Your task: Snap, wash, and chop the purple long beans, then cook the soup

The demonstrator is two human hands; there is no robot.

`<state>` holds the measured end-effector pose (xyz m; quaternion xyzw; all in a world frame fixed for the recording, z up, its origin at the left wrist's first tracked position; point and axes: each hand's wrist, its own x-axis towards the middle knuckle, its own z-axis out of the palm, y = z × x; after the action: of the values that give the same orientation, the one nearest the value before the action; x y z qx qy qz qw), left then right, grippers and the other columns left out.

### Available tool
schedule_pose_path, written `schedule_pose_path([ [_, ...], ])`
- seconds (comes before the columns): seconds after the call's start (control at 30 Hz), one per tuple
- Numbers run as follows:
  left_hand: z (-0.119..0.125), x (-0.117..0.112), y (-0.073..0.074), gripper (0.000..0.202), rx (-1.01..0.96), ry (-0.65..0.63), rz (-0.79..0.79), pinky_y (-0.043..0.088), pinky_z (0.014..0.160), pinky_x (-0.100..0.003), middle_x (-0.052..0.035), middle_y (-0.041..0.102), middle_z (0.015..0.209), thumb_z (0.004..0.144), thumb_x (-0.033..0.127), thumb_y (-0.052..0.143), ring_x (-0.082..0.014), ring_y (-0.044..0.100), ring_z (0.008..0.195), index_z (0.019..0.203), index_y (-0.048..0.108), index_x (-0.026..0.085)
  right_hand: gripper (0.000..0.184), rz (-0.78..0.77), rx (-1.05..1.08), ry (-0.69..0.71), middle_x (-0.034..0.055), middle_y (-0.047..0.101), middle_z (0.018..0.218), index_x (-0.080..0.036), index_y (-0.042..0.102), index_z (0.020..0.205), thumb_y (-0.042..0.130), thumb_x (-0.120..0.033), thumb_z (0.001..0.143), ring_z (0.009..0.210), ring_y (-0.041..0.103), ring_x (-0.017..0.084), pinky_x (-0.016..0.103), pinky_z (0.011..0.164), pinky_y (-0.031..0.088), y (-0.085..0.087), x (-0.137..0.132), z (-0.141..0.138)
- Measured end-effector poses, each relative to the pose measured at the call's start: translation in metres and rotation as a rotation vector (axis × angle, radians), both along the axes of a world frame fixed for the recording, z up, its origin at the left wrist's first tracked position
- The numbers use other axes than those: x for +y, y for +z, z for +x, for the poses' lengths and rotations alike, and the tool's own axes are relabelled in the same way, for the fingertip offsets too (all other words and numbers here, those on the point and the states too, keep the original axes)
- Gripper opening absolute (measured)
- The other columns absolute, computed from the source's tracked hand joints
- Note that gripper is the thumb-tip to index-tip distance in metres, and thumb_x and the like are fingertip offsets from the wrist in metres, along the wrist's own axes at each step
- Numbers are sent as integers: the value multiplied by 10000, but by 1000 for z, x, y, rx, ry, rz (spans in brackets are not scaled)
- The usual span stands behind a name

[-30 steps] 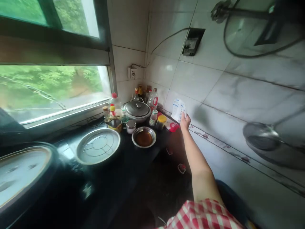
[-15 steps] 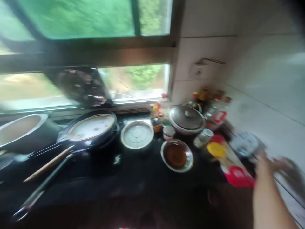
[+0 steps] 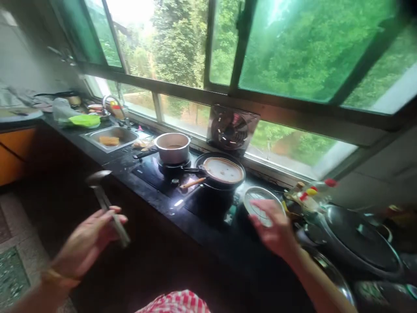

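Note:
My left hand (image 3: 87,239) is closed round the handle of a metal ladle (image 3: 104,198), its bowl raised at the upper left of the hand, in front of the dark counter (image 3: 182,217). My right hand (image 3: 275,230) hovers with fingers spread and nothing in it, just over the round metal steaming plate (image 3: 257,200). On the stove stand a lidded frying pan (image 3: 223,171) with a wooden handle and a steel pot (image 3: 172,148).
A sink (image 3: 110,137) with dishes lies to the left under the window. A small fan (image 3: 231,128) sits on the sill. Sauce bottles (image 3: 309,195) and a big lidded pot (image 3: 358,243) crowd the right end of the counter.
The view swung left from the tiled corner to the stove and sink. My right hand let go of the white packet and came back over the steaming plate. My left hand with the ladle came into view.

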<state>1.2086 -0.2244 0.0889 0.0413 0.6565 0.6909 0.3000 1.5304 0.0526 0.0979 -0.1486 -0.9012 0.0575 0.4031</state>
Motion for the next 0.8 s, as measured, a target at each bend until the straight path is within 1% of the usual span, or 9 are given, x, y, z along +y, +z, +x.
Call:
schedule_pose_path([
  [0.1, -23, 2, -17, 319, -129, -234, 175, 432, 481, -206, -10, 622, 713, 684, 333, 673, -112, 528, 545, 916, 537, 162, 458, 223, -359, 429, 94, 562, 1066, -262, 404, 1293, 502, -327, 850, 947, 523, 220, 364, 787, 451, -1, -87, -155],
  [0.17, -44, 1, -25, 338, -225, -318, 270, 422, 475, -200, -2, 590, 684, 648, 361, 701, -100, 516, 525, 866, 544, 156, 437, 377, -461, 539, 69, 555, 1026, -300, 399, 1288, 493, -330, 862, 867, 500, 194, 348, 749, 420, -8, -134, -234],
  [0.23, -70, -5, -31, 325, -313, -382, 318, 414, 480, -194, 6, 562, 666, 639, 355, 710, -95, 515, 531, 836, 549, 153, 339, 468, -476, 556, 65, 553, 984, -272, 466, 1218, 464, -309, 881, 815, 472, 176, 336, 735, 391, -15, -165, -288],
  [0.33, -116, -15, -36, 321, -381, -489, 340, 391, 489, -184, 5, 542, 683, 660, 366, 697, -78, 497, 538, 849, 559, 146, 231, 528, -475, 534, 85, 566, 954, -171, 555, 1069, 449, -248, 879, 786, 458, 172, 333, 728, 380, -18, -181, -335],
  [0.43, -160, -22, -38, 375, -294, -621, 295, 363, 490, -178, -9, 547, 701, 722, 444, 625, -71, 482, 546, 933, 574, 138, 236, 535, -461, 511, 85, 594, 910, -147, 568, 1062, 444, -184, 864, 759, 474, 172, 326, 703, 398, -8, -169, -359],
  [0.5, -189, -23, -41, 408, -189, -711, 216, 363, 505, -181, -22, 565, 720, 748, 480, 582, -76, 490, 565, 970, 581, 137, 246, 475, -391, 450, 76, 614, 867, -155, 573, 1072, 447, -161, 861, 774, 500, 175, 323, 708, 418, 2, -149, -370],
  [0.57, -219, -21, -48, 411, -90, -752, 134, 376, 532, -186, -30, 580, 734, 745, 490, 579, -82, 497, 587, 956, 594, 137, 255, 373, -275, 337, 73, 635, 885, -171, 583, 1072, 467, -136, 848, 823, 531, 179, 324, 734, 440, 11, -121, -381],
  [0.7, -289, -6, -70, 438, 43, -700, -9, 418, 573, -203, -31, 599, 748, 721, 526, 586, -102, 508, 626, 948, 606, 152, 218, 134, -48, 41, 56, 674, 899, -200, 630, 1015, 498, -169, 844, 802, 595, 169, 311, 738, 470, 22, -49, -408],
  [0.8, -349, 3, -96, 507, 113, -606, -128, 465, 617, -228, -48, 629, 810, 700, 572, 583, -133, 548, 683, 998, 595, 162, 193, -36, 11, -151, 52, 694, 838, -194, 672, 932, 505, -247, 851, 717, 625, 161, 278, 682, 477, 15, 12, -444],
])
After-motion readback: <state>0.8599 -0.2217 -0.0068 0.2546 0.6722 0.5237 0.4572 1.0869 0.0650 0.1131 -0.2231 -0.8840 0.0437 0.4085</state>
